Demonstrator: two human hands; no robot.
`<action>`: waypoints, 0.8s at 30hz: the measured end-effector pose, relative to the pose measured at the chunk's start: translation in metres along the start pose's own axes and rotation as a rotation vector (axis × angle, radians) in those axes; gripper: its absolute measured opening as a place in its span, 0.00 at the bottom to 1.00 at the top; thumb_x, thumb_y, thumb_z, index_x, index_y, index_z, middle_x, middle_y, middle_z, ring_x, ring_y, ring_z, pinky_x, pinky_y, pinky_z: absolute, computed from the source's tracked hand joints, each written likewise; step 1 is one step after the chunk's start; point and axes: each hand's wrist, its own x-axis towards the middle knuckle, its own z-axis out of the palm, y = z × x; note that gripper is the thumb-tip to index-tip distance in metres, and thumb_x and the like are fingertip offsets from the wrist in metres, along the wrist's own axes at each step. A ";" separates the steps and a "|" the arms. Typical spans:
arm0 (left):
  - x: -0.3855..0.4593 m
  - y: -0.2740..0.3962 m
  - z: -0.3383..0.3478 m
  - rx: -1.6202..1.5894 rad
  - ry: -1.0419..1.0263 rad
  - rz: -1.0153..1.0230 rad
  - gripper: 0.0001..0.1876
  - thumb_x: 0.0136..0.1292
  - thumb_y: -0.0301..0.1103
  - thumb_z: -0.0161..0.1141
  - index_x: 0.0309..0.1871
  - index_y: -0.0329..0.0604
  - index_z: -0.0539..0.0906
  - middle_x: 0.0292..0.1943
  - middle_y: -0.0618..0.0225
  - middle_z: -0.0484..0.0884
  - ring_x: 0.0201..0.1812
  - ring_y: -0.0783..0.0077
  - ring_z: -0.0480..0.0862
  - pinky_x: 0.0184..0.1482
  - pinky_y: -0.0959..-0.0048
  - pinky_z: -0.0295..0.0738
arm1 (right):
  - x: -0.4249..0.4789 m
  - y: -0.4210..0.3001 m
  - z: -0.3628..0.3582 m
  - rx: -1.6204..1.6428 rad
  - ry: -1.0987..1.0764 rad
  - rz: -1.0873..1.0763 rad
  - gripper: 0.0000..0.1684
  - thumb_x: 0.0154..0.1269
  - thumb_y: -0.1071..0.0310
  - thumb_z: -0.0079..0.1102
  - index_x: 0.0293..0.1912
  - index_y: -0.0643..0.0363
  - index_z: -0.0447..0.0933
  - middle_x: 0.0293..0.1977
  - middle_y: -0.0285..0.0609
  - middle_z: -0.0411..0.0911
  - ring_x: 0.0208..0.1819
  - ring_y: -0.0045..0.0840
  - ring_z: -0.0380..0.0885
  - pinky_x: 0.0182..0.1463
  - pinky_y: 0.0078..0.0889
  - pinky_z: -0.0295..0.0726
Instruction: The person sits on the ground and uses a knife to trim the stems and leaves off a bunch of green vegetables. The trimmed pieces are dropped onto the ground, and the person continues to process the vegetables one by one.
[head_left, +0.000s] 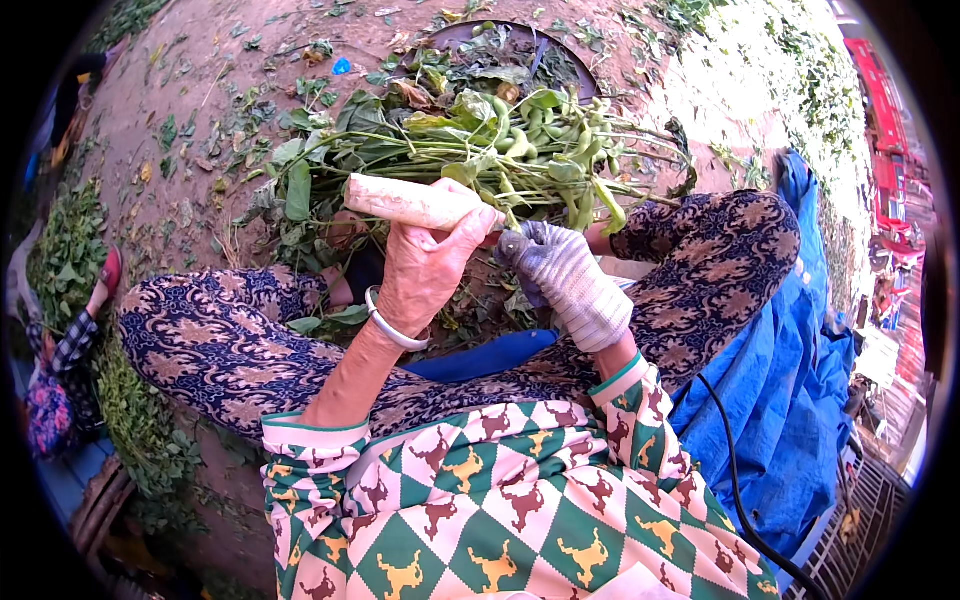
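Observation:
My left hand (431, 259), bare with a bangle at the wrist, is closed around a thick pale rod-like piece (401, 202), possibly a wooden handle; its far end by the fingertips is hidden. My right hand (566, 274), in a knitted glove, meets those fingertips and pinches the end of a small green pod or stem (512, 217). Just beyond both hands lies a heap of green bean plants (450, 154) with stems, leaves and plump pods (521, 139). Behind the heap, a round dark tray (581, 79) holds wilted leaves and some pods.
Blue tarpaulin (772, 390) lies at my right side, with a black cable (731, 450) across it. Scattered leaves cover the dirt ground (202, 97). Another person (64, 382) is at far left beside piled green plants (71, 255). A metal grate (862, 525) shows at lower right.

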 end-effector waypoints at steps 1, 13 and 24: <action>0.001 -0.001 0.000 0.128 0.000 0.063 0.02 0.63 0.25 0.59 0.35 0.37 0.79 0.31 0.73 0.80 0.34 0.83 0.79 0.39 0.83 0.74 | 0.002 -0.005 0.002 -0.203 0.085 0.020 0.17 0.71 0.55 0.51 0.33 0.58 0.76 0.15 0.29 0.68 0.15 0.12 0.63 0.17 0.19 0.62; 0.000 -0.001 0.001 0.039 -0.042 0.009 0.02 0.62 0.25 0.61 0.36 0.38 0.78 0.30 0.74 0.80 0.33 0.84 0.78 0.39 0.82 0.75 | -0.003 0.022 -0.020 0.278 -0.182 -0.071 0.26 0.72 0.44 0.43 0.41 0.58 0.78 0.19 0.28 0.71 0.18 0.11 0.65 0.21 0.14 0.62; 0.003 0.023 -0.004 0.098 -0.010 -0.011 0.06 0.65 0.28 0.59 0.39 0.35 0.78 0.34 0.66 0.83 0.36 0.75 0.86 0.35 0.81 0.81 | 0.003 0.015 -0.019 0.199 -0.106 0.142 0.19 0.70 0.50 0.49 0.41 0.56 0.77 0.27 0.29 0.77 0.20 0.08 0.68 0.22 0.08 0.64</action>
